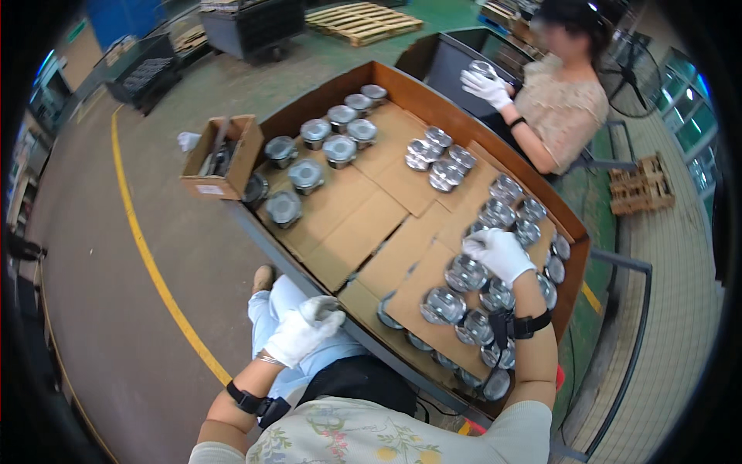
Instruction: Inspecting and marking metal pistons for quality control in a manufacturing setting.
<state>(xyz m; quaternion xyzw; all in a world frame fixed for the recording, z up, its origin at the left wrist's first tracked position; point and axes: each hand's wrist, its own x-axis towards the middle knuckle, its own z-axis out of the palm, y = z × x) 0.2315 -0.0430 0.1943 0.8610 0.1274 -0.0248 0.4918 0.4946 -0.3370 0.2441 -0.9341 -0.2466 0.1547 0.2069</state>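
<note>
My right hand, in a white glove, is over the shiny metal pistons on the right side of a cardboard-lined cart. Its fingers are bent together close to a piston; whatever they grip is hidden. My left hand, also gloved, is at the cart's near edge, above my leg. Its fingers are curled, and I cannot make out anything inside them. Another piston stands nearer to me on a cardboard sheet. At the far left, duller grey pistons stand in rows.
A small cardboard box with tools hangs at the cart's left corner. Across the cart, a person in white gloves holds a piston. A fan stands behind them. A metal rail curves along the right. A wooden pallet lies farther back.
</note>
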